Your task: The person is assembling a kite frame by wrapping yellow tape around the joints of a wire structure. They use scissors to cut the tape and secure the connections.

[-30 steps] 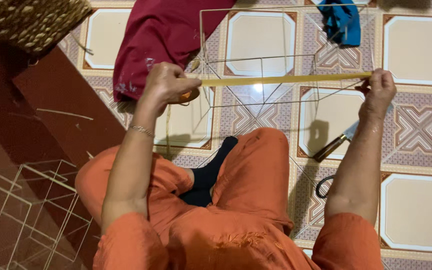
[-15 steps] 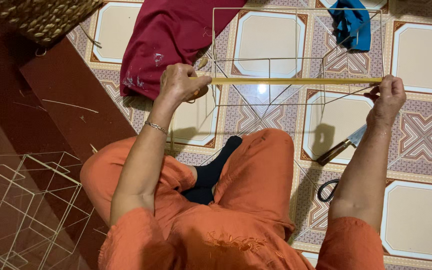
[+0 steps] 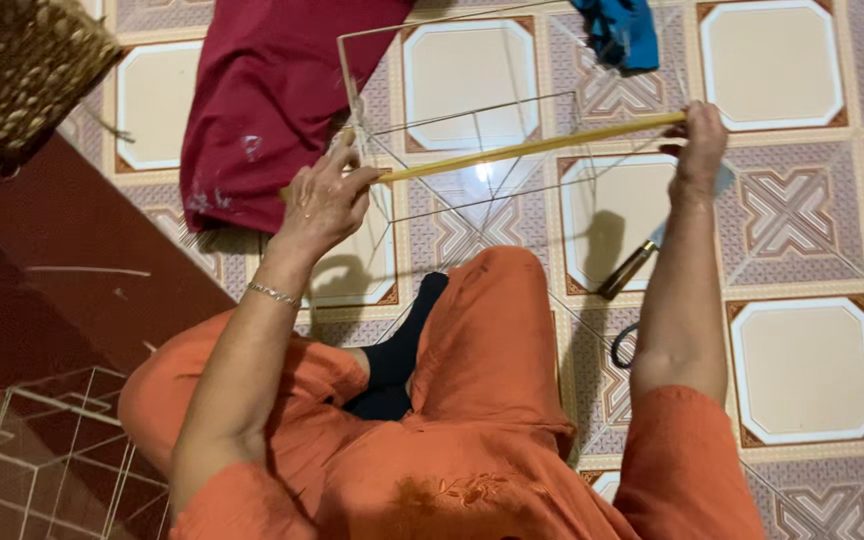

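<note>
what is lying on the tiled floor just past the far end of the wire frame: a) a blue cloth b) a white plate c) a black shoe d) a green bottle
a: a crumpled blue cloth lies on the tiled floor beyond the wire frame, near the picture's top edge, above the yellow stick that both hands hold.

Single head-worn view, steeply downward, close over lap and tiled floor (image 3: 802, 370)
</note>
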